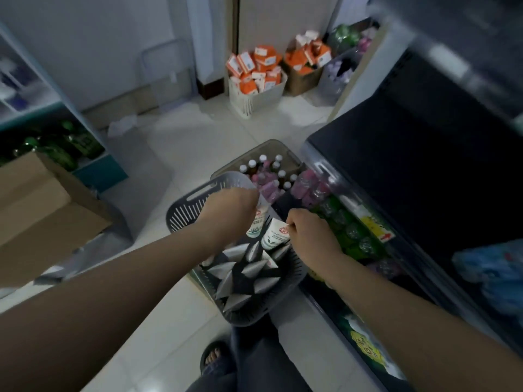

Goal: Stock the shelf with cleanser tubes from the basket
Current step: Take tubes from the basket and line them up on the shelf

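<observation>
A: Progress check, near to far. Go.

B: Nearest, by the knee: dark basket [283,295] on the floor, with plenty of cleanser tubes [243,270] standing crimp-up inside. Hard to count exactly.

A: Grips?

B: Holds one white tube [257,222] in the left grip [226,210], fingers curled round it, raised above the rest at the basket's far end. Pinches a second tube [275,234] by its crimped top with the right grip [311,236], just beside the first. Both over the basket, neither at the shelf.

A: Shelf?

B: Shelf [410,165] on the right, just beside the basket. Low tier showing green bottles [348,230] and pink bottles [307,182]. No matching tubes spotted there, but blurry, so can't tell for sure.

A: So early?

B: Looks that way. Pick step in hand, placing not yet done, most of the stock left to move.

A: Beyond?

B: Second basket [271,145] of white-capped bottles [263,159] just behind. Far off by the wall, white bin [257,103] and carton [300,80] full of orange boxes [263,60]. Not task stuff.
</observation>
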